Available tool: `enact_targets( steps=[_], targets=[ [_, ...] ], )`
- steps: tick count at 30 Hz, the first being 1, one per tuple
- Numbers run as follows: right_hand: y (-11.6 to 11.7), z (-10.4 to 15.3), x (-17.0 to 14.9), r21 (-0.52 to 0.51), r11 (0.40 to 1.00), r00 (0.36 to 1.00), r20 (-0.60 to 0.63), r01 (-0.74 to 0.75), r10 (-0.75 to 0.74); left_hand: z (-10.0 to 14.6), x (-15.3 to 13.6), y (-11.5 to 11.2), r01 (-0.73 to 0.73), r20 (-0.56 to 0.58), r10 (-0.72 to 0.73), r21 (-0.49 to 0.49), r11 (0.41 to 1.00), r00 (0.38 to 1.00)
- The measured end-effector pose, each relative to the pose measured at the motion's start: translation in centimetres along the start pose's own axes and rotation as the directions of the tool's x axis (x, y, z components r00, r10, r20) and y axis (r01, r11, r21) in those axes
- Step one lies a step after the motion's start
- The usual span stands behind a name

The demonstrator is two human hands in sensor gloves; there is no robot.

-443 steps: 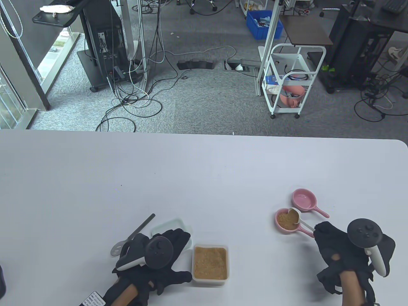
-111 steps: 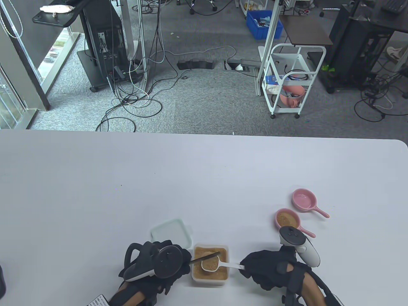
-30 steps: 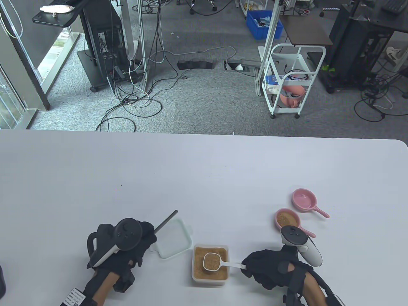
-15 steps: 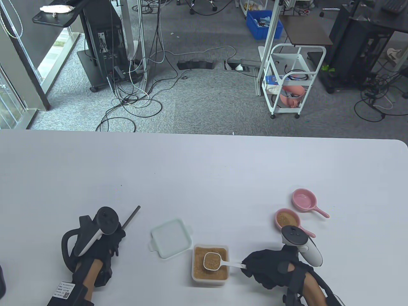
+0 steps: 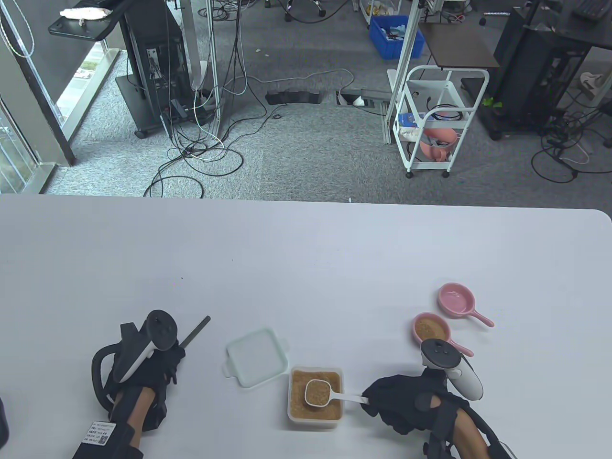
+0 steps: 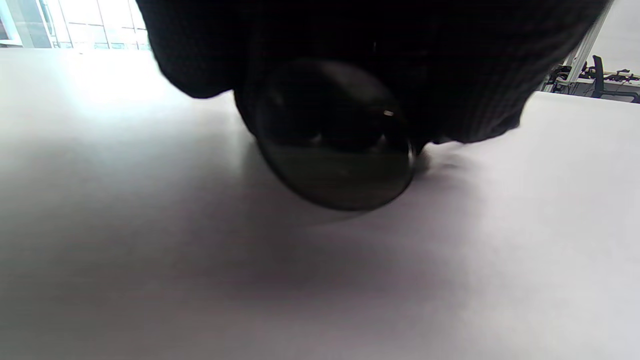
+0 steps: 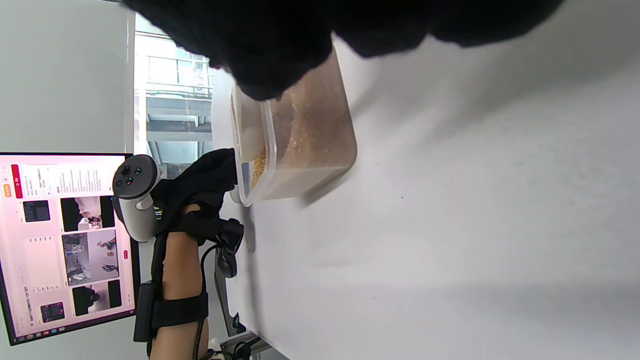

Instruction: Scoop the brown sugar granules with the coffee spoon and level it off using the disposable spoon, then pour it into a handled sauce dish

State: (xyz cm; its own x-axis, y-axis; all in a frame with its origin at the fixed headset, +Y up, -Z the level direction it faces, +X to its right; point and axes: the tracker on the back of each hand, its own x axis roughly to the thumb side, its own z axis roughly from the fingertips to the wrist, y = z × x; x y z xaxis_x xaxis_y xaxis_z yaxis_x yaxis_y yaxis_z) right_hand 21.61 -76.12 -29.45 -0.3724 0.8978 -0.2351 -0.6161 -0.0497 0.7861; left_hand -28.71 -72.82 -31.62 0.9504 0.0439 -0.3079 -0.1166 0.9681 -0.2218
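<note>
Near the white table's (image 5: 306, 248) front edge, the left hand (image 5: 143, 368) gripped the dark disposable spoon (image 5: 195, 330), set down. The right hand (image 5: 406, 406) pinched the white, levelled coffee spoon (image 5: 318, 393) over the clear brown-sugar tub (image 5: 315, 393). Pouring into the pink handled sauce dish (image 5: 431, 329), toward the right edge, likely came next.

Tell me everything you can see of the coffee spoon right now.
The coffee spoon is white, looks like plastic, with a deep rounded-square bowl and a flat straight handle. The bowl is filled level with brown sugar granules and sits over the sugar container, roughly level. The right hand pinches the handle's far end. Whether the bowl rests on the sugar beneath cannot be told.
</note>
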Motion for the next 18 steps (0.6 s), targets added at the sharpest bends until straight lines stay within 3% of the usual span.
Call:
enact_targets(
  steps=[11, 14, 18],
  targets=[
    [0.1, 0.0, 0.1, 0.000, 1.000, 1.000, 0.006, 0.013, -0.013, 0.7, 0.1, 0.9, 0.004, -0.002, -0.004, 0.070, 0.998, 1.000],
    [-0.1, 0.3, 0.4, -0.007, 0.999, 0.999, 0.038, 0.034, -0.033, 1.5, 0.7, 1.6, -0.036, 0.044, 0.031, 0.117, 0.993, 0.999],
    [-0.7, 1.1, 1.1, -0.036, 0.996, 0.992, 0.103, 0.076, -0.072, 3.4, 2.3, 2.7, -0.146, 0.189, 0.117, 0.150, 0.978, 0.975]
  ],
)
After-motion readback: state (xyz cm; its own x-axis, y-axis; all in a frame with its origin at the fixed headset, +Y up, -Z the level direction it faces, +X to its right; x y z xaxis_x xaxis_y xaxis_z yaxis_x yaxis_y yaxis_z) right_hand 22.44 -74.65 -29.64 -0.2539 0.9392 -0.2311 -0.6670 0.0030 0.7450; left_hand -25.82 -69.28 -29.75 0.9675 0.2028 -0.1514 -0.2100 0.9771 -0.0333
